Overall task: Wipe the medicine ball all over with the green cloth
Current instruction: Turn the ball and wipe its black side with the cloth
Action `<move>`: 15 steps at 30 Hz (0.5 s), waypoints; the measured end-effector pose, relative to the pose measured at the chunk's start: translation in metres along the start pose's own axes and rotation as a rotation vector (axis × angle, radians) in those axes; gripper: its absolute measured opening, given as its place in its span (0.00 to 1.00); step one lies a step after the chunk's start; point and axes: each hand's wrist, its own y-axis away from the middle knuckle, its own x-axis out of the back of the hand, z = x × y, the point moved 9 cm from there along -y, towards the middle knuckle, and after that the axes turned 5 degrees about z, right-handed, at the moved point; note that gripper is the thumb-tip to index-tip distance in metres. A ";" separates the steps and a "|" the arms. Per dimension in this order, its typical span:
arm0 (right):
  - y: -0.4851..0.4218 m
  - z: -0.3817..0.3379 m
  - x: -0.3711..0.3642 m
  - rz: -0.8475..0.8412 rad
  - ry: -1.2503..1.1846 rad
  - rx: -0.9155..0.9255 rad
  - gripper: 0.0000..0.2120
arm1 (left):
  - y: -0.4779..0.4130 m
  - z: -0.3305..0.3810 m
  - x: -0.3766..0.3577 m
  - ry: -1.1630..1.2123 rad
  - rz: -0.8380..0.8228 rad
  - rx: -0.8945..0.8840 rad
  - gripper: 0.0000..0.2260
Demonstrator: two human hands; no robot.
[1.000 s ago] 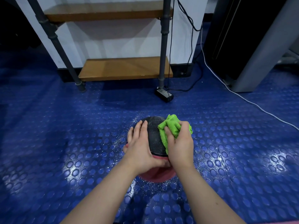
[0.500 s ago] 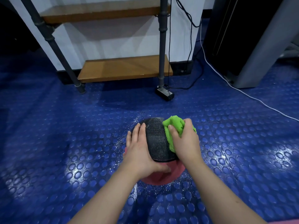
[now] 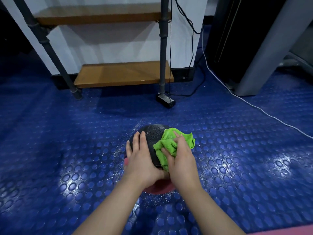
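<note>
The medicine ball, black on top and pink at its near underside, sits on the blue studded floor in the middle of the head view. My left hand lies flat on the ball's left side with straight fingers, steadying it. My right hand holds the bunched green cloth against the ball's right upper side, fingers curled into the fabric. Both hands hide much of the ball's near face.
A pipe-framed rack with wooden shelves stands against the white wall behind the ball. A black block lies at the foot of its post. A white cable crosses the floor to the right. A dark grey machine stands at the back right.
My right hand has swept the green cloth over the ball's right side, and the cloth now spreads wider to the right. My left hand stays on the ball's left side.
</note>
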 end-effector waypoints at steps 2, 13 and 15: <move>-0.004 0.003 0.004 0.039 -0.021 -0.024 0.15 | 0.002 0.001 -0.001 0.008 -0.011 -0.005 0.67; -0.022 0.006 0.005 0.096 -0.093 -0.183 0.10 | 0.004 -0.003 0.004 0.022 -0.024 0.006 0.70; -0.029 0.008 0.006 0.097 -0.078 -0.218 0.10 | 0.005 -0.003 0.005 0.029 -0.035 0.001 0.70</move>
